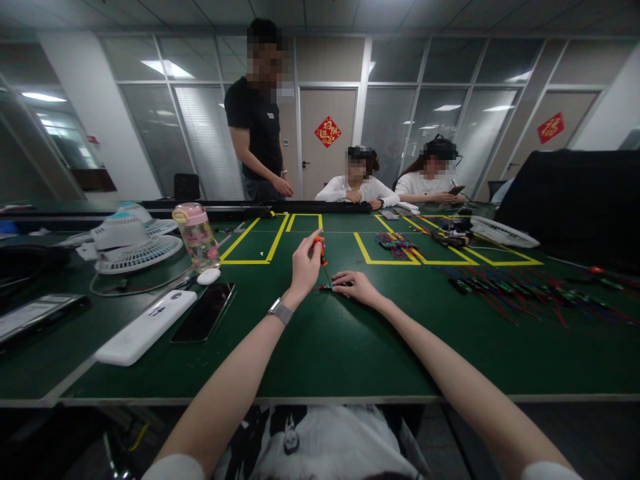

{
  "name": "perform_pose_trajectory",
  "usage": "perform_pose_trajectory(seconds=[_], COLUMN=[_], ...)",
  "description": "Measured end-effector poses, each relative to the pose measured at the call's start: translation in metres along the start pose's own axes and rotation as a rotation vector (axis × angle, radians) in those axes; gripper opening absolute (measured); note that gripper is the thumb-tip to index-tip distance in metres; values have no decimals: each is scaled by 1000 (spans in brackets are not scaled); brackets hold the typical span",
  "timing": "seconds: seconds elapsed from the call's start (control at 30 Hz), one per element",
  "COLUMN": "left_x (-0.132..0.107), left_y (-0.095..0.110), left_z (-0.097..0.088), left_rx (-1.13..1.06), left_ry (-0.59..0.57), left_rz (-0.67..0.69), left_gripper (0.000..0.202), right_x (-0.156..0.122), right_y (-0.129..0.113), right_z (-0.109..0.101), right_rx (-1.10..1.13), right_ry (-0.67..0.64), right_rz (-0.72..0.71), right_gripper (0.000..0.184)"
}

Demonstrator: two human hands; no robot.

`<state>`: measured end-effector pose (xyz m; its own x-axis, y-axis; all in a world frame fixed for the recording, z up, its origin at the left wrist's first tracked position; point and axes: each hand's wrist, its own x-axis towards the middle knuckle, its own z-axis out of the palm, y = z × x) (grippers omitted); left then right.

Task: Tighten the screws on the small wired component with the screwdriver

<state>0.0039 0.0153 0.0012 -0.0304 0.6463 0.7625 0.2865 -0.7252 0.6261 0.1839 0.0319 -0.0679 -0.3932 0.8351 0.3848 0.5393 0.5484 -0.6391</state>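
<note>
Left hand (304, 267): raised off the table (320, 353), thumb and fingertips pinched together on the screwdriver (321, 251); a watch (281, 311) sits on the wrist below.
Screwdriver: small, orange-handled, sticking out just right of the pinch with its shaft slanting down; the tip is too small to make out.
Right hand (356, 287): lies low on the table, fingers stretched out flat and not curled round anything, their tips resting on the part (327, 287).
Part: a small dark piece with short red leads, flat on the table, just left of the right fingertips and just below the pinch.
Handling, screwdriver: judged light, stiff and thin, apt to roll between the fingers; best held on the orange handle, near its upper end.
Handling, part: judged very light and easily pushed about, with leads that bend; best steadied by pressing on its body or edges, not the leads.
Right of the grip: well apart, rows of similar wired pieces (500, 288).
Left of the grip: a phone (204, 312), a bottle (197, 237) and a fan (135, 243).
Beyond the grip: three other people at the far edge, their hands well apart from these two.
</note>
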Motion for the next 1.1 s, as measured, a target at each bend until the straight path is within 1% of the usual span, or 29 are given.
perform_pose_trajectory(seconds=[0.13,0.2,0.33,0.4,0.57,0.67,0.77,0.83,0.97,1.03,1.1], left_x=[-2,-2,-1,-1,0,1,1,1,1,0,1], left_y=[2,3,2,1,2,-1,-5,-6,-3,-1,-1], left_z=[0,-1,0,0,-1,-1,1,1,-1,-2,-2], left_rx=[104,119,39,13,100,83,4,-25,89,107,94], left_ry=[58,52,10,15,58,29,0,5,51,48,30], left_rz=[61,75,38,18,30,-30,-83,-69,4,-13,-44], left_gripper=[26,26,33,33,27,33,37,37,26,26,30], right_x=[0,0,1,1,1,0,0,0,0,0,0], right_y=[0,1,3,4,2,1,1,1,1,1,1], right_z=[0,1,1,1,1,0,0,0,0,0,0], right_rx=[4,0,-6,-4,-6,-8,-8,-2,8,7,3], right_ry=[5,6,10,7,3,3,2,0,7,8,7], right_rz=[-3,-11,-21,-22,-9,-12,-10,-8,-2,-2,-6], right_gripper=[19,19,20,21,20,19,20,20,20,20,20])
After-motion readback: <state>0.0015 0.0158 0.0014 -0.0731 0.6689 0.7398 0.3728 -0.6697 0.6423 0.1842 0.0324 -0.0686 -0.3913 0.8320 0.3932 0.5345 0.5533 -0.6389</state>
